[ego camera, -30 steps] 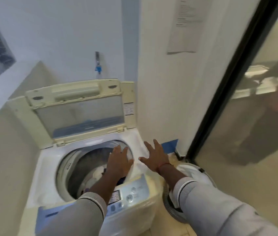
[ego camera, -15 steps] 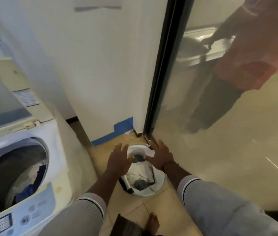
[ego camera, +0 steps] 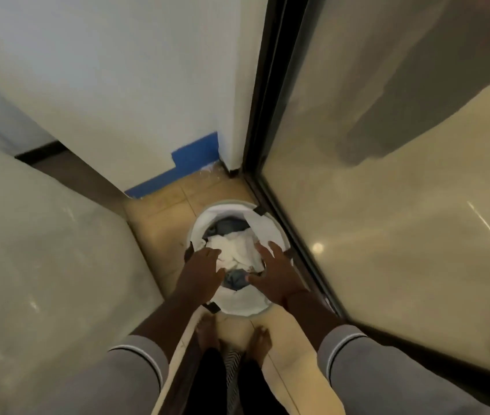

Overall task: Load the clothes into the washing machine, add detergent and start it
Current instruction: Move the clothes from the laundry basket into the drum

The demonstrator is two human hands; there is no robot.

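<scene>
**Clothes heaped in laundry basket**

The basket is set on the tiled floor, close beside the glass door on the right. White and blue pieces are seen inside. The left hand and right hand are held over the heap, fingers released and spread, nothing grasped. Contact with the cloth cannot be told.
</scene>
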